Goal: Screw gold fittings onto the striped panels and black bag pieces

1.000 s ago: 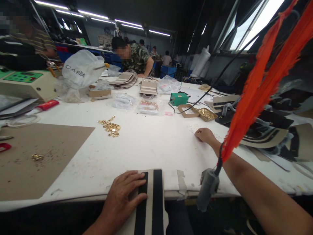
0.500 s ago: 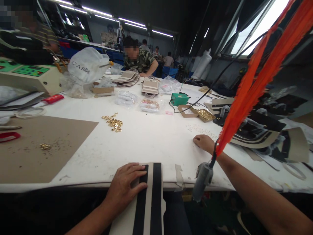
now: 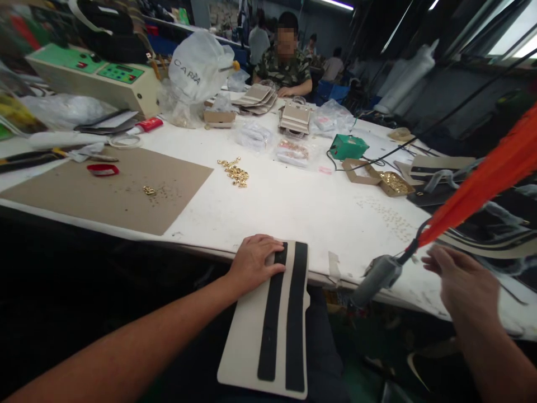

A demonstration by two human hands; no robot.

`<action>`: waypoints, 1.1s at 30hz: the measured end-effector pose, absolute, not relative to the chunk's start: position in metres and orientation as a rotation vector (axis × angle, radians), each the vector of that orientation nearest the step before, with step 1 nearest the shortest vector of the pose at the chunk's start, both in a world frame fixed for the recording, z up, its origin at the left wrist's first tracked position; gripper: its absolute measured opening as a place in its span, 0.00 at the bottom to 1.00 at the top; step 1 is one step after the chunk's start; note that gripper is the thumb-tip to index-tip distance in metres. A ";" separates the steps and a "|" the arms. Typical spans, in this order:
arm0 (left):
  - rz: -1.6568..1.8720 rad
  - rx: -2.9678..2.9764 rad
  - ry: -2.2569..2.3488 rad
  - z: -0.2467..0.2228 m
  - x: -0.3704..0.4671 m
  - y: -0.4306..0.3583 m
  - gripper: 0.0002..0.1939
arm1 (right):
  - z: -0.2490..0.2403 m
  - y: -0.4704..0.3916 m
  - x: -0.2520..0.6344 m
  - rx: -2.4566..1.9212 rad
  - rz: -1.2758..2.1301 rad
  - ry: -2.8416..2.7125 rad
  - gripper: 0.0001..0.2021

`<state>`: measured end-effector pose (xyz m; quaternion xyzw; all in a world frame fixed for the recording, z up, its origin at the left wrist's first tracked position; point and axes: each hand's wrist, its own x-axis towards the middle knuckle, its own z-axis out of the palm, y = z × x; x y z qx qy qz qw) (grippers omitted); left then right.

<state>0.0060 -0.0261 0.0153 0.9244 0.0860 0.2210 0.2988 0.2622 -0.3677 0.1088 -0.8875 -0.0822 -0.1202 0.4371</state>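
A cream panel with two black stripes (image 3: 282,319) lies over the table's front edge and extends down over the lap. My left hand (image 3: 257,262) rests on its upper left part, thumb and fingers pressed on a black stripe. Over the table's right front part is my right hand (image 3: 465,280), blurred, with bent fingers; whether it holds anything cannot be made out. Beside it hangs a grey cylindrical tool (image 3: 377,279) on a cord with an orange strip (image 3: 482,173). Small scattered pieces (image 3: 388,215) lie beyond the tool on the white table (image 3: 268,204).
Gold hardware (image 3: 237,174) is heaped left of centre. A brown board (image 3: 176,193) bears more gold pieces. Farther back are a green box (image 3: 349,146), a carton of gold parts (image 3: 395,183), plastic bags and stacked panels. A person (image 3: 285,64) sits at the far side.
The view has turned left and down. My right hand has drawn back from beside the scattered pieces towards the table's right front, near the grey tool. My left hand stays on the panel.
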 end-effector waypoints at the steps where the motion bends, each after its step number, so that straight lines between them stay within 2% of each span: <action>1: 0.587 2.456 0.230 0.015 0.006 -0.027 0.22 | 0.116 -0.376 0.235 -2.195 -0.325 -0.144 0.18; 4: 0.587 2.448 0.233 0.016 0.005 -0.027 0.22 | 0.124 -0.374 0.153 -2.276 -0.376 0.049 0.19; 8: 0.577 2.439 0.232 0.016 0.005 -0.028 0.22 | 0.098 -0.317 0.093 -2.137 0.123 -0.283 0.20; 10: 0.574 2.436 0.224 0.017 0.005 -0.028 0.21 | 0.080 -0.279 0.091 -2.031 0.391 -0.508 0.19; 12: 0.573 2.435 0.217 0.017 0.005 -0.028 0.21 | 0.065 -0.243 0.099 -1.981 0.507 -0.684 0.18; 16: 0.580 2.432 0.229 0.016 0.004 -0.029 0.20 | 0.052 -0.196 0.118 -1.997 0.427 -0.994 0.12; 21: 0.571 2.424 0.238 0.014 0.003 -0.029 0.19 | 0.044 -0.182 0.123 -2.043 0.372 -1.143 0.10; 33: 0.568 2.431 0.211 0.016 0.004 -0.028 0.19 | 0.045 -0.174 0.123 -2.138 0.424 -0.969 0.09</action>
